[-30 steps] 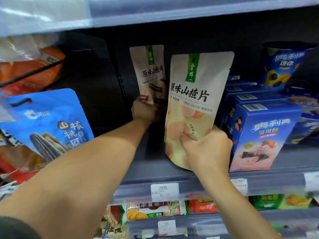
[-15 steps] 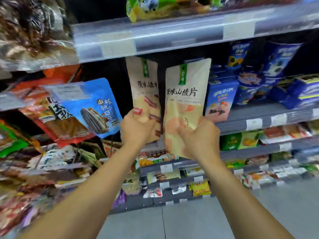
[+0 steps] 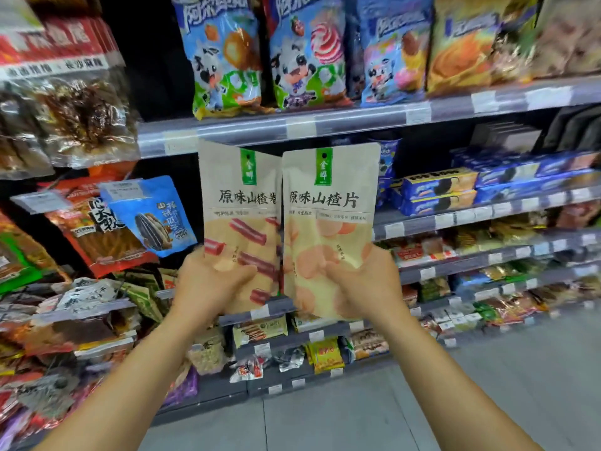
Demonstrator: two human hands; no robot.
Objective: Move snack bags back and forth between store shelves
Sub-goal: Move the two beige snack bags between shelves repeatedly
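two beige snack bags held upright side by side, mid-frame, in front of stocked store shelves.

your left hand (image 3: 211,284) is clenched around the lower part of the bag with red strips (image 3: 240,203), and your right hand (image 3: 367,288) clasps the bag with pink discs (image 3: 328,206) the same way. their inner edges meet. both bags are in the air, clear of the shelves, just below the grey shelf edge (image 3: 292,125) that carries cartoon cow bags (image 3: 227,60) in the upper middle. a blue seed bag (image 3: 153,216) hangs at centre left. to do this step well, i judge you should pick a visible gap, hold each bag upright, slide its base in first, and loosen your fingers only once it stands.
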